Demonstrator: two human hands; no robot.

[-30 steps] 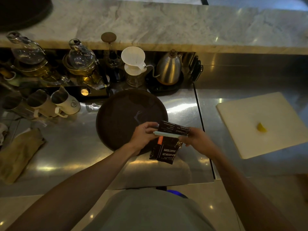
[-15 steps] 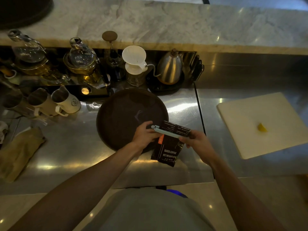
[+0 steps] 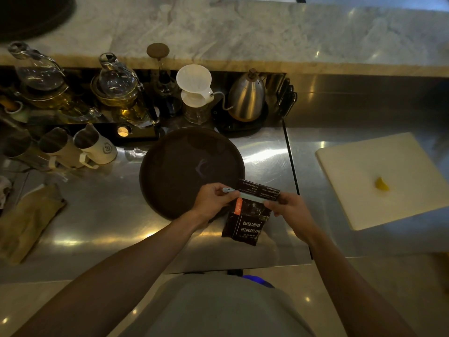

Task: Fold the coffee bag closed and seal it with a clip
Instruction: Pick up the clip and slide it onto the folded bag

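Observation:
A small dark coffee bag (image 3: pixel 245 222) with white lettering and an orange tab hangs above the steel counter, its top folded back. A long pale blue clip (image 3: pixel 250 196) lies across the fold. My left hand (image 3: pixel 213 201) pinches the clip's left end together with the bag's upper left corner. My right hand (image 3: pixel 290 210) grips the clip's right end and the bag's right edge. Whether the clip is snapped fully closed is hidden by my fingers.
A round dark tray (image 3: pixel 184 171) lies just behind the bag. Glass teapots (image 3: pixel 116 81), a white dripper (image 3: pixel 195 86) and a steel kettle (image 3: pixel 247 98) line the back. Mugs (image 3: pixel 97 147) and a cloth (image 3: pixel 26 222) sit left. A white cutting board (image 3: pixel 379 176) with a lemon wedge (image 3: pixel 381 184) is right.
The clip's left end has slid further left past the bag's corner, and both hands shifted slightly along it. The bag stays held in about the same place.

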